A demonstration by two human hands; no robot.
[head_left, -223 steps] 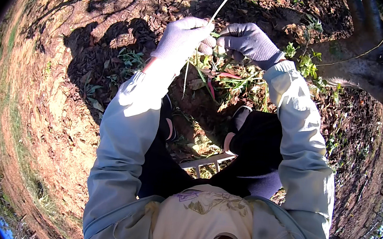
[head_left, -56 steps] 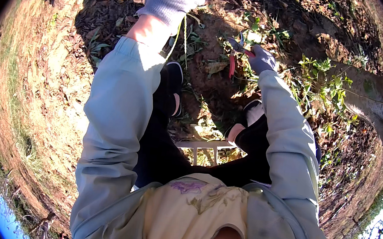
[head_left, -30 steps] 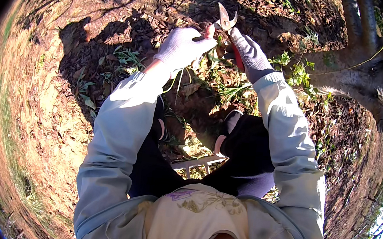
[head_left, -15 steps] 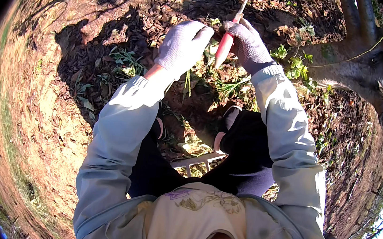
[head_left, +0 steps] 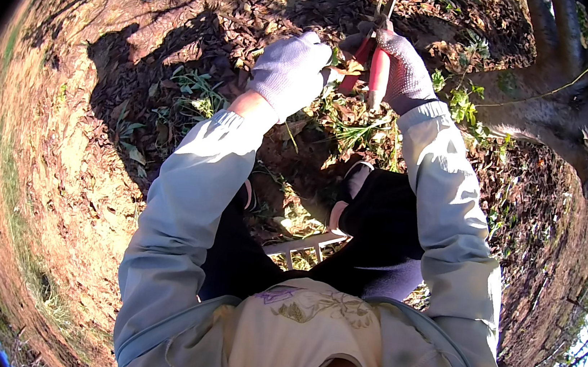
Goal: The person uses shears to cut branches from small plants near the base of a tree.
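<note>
My right hand (head_left: 407, 72), in a pale glove with a darker cuff, is closed round a pair of pruning shears (head_left: 379, 71). The red handles are spread and the metal blades stand apart, pointing away from me. To its left my left hand (head_left: 288, 73), gloved too, is closed with its back toward me. Its fingertips are hidden, so what it grips, if anything, cannot be made out. A brown dry leaf (head_left: 351, 71) shows between the left hand and the shears. Cut-looking green blades of grass (head_left: 358, 131) lie below the hands.
A grey tree trunk (head_left: 564, 105) with low limbs rises at the right. Leafy green shoots (head_left: 461, 105) grow beside it. Green weeds (head_left: 199, 89) lie left of my hands among dry leaves. A metal frame (head_left: 305, 246) is between my legs, near my shoes.
The shears' handles and blades have spread apart. My right hand has shifted slightly right, and my left hand has moved a little right and turned.
</note>
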